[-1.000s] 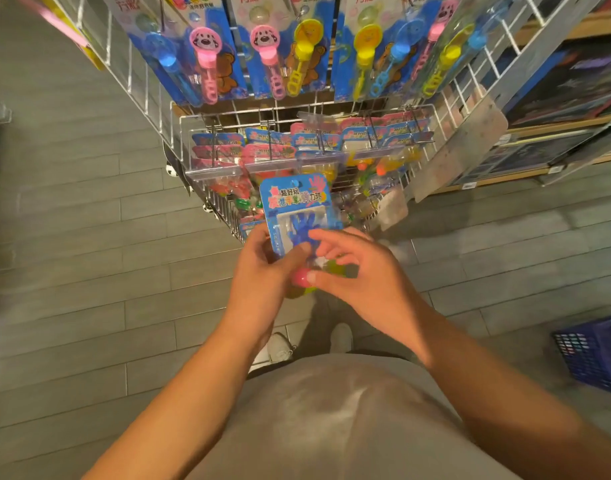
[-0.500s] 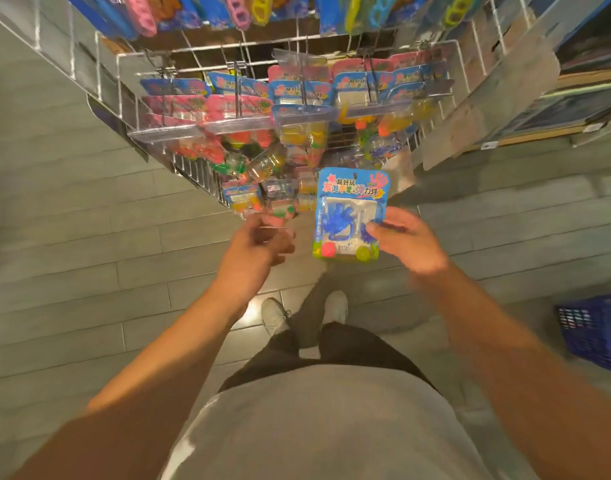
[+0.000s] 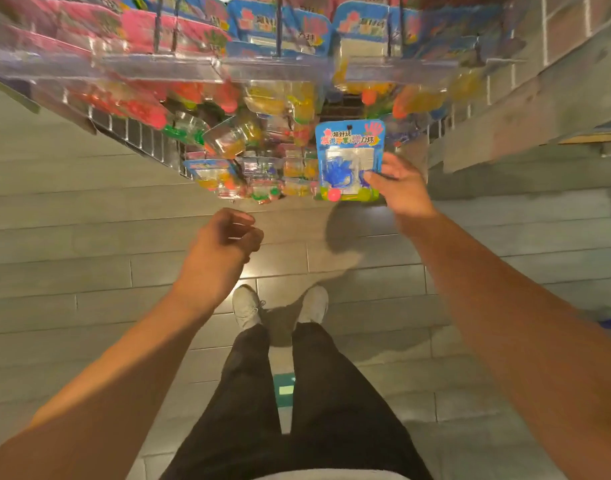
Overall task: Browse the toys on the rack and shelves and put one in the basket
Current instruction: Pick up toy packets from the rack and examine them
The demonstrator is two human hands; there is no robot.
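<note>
Hanging above and ahead of both hands, the wire display rack [image 3: 137,133] carries rows of carded toys behind clear plastic strips: pink-backed cards to the upper left of the left hand [image 3: 217,252], blue-backed cards [image 3: 279,26] straight ahead, and a jumble of clear blister packs [image 3: 234,140] holding red, yellow and green pieces lower down, just beyond the left hand's knuckles.

The right hand [image 3: 399,188] pinches the blue carded toy pack [image 3: 350,161] by its right edge, thumb across the front of the clear blister. The pack stands upright with its long axis running from the hands toward the rack, its printed header with a small hang hole farthest from the person and its green-yellow bottom edge nearest. Its face is turned toward the camera, showing a blue hand-shaped toy under the blister and a small pink ball at the lower left corner. It sits in front of the rack's packs, to the right of the left hand.

The left hand holds nothing, fingers loosely curled, well apart from the pack.
</note>
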